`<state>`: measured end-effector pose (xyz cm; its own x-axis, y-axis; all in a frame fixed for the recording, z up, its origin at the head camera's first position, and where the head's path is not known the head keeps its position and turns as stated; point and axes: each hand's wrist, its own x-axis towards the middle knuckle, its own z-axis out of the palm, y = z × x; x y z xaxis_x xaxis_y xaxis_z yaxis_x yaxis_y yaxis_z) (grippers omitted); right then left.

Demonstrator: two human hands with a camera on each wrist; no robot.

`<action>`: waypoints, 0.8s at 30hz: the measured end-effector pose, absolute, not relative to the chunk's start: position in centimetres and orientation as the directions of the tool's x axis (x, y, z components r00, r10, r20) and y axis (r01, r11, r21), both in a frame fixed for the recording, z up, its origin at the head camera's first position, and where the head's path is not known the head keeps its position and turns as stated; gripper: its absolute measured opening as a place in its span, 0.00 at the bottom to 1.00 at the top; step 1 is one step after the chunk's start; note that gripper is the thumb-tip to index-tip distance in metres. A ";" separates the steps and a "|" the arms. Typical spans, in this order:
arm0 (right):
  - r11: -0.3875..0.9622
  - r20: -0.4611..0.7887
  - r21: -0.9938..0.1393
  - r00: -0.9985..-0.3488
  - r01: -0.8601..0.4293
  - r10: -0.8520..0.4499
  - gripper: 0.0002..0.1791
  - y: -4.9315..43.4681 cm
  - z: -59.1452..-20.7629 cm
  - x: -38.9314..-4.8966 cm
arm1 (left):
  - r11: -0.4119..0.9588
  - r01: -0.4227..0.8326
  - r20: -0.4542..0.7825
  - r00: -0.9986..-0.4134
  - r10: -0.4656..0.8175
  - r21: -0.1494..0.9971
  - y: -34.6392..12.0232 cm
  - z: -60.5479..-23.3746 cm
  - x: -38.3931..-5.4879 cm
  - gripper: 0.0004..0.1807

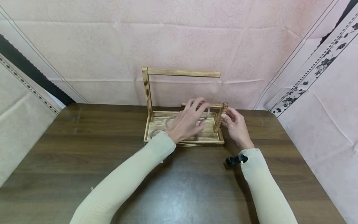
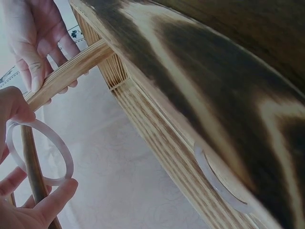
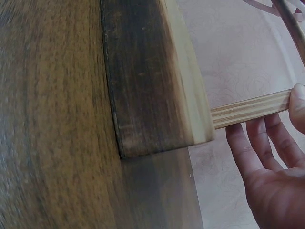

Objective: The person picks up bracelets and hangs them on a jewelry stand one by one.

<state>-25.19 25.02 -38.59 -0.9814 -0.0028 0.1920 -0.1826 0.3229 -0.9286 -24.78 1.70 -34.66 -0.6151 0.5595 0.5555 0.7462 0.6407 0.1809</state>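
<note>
A wooden stand with a shallow tray (image 1: pixel 201 143) stands near the table's back edge. My left hand (image 1: pixel 187 119), above the tray, pinches a pale, translucent bangle (image 2: pixel 68 155) between thumb and fingers. In the left wrist view, the stand's lower rod (image 2: pixel 29 152) appears to pass through this bangle. My right hand (image 1: pixel 236 127) grips the short right upright (image 1: pixel 219 119), thumb on one face and fingers on the other. Two more bangles, one upper (image 1: pixel 167 122) and one lower (image 1: pixel 152 133), lie in the tray's left part, partly hidden by my left hand and sleeve.
A taller left post (image 1: pixel 147 90) carries a higher bar (image 1: pixel 184 72) above and behind my left hand. The brown wooden table (image 1: pixel 84 149) extends to both sides. Pale patterned cloth (image 1: pixel 112 56) hangs right behind the stand.
</note>
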 end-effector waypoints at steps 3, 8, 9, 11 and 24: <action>0.319 0.192 -0.930 -0.981 -0.183 -0.003 0.21 25.0 -38.6 -25.1 | 0.647 0.741 0.549 -0.621 0.560 0.179 1.9 -34.7 -24.8 0.32; 0.312 0.200 -0.931 -0.980 -0.192 -0.008 0.22 25.0 -38.5 -25.0 | 0.647 0.741 0.549 -0.620 0.560 0.177 2.3 -34.8 -24.8 0.32; 0.315 0.201 -0.929 -0.979 -0.194 -0.009 0.22 25.0 -38.5 -25.0 | 0.647 0.742 0.549 -0.620 0.560 0.177 2.4 -34.8 -24.8 0.32; 0.314 0.200 -0.930 -0.980 -0.192 -0.005 0.21 25.0 -38.5 -25.1 | 0.649 0.741 0.548 -0.619 0.562 0.171 2.5 -34.8 -24.9 0.32; 0.304 0.201 -0.933 -0.980 -0.195 -0.012 0.21 25.1 -38.6 -25.2 | 0.651 0.741 0.537 -0.622 0.570 0.166 3.4 -34.6 -25.0 0.31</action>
